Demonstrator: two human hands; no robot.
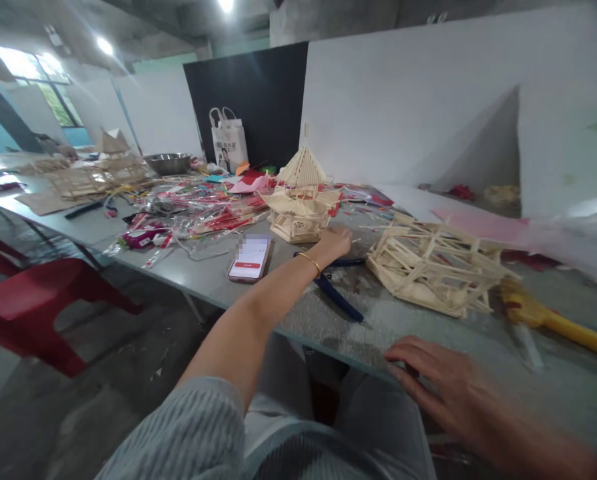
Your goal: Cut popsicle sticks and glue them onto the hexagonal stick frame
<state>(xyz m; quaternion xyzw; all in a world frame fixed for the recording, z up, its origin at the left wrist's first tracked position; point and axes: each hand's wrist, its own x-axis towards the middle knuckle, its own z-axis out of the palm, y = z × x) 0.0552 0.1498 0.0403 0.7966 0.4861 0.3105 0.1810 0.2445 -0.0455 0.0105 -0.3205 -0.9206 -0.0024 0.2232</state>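
Note:
My left hand [337, 243] reaches out at the right of a small stick pavilion [301, 210] with a pointed roof. Its fingers are curled, and what they touch or hold is hidden. Below that hand, blue-handled pliers [338, 299] lie on the grey table [298, 321]. At the table's front edge my right hand [428, 373] is slightly blurred, fingers apart, with nothing in it. Beyond it, a larger open stick frame [428, 267] rests on its side. A phone [250, 258] with a lit screen lies left of my left wrist.
A yellow-handled glue gun [553, 319] is at the right, near clear plastic [578, 240]. Plastic-wrapped red sticks [203, 210] cover the left part of the table. Behind are a metal bowl [168, 163] and a white bag [231, 143]. Red stool [43, 300] stands at left.

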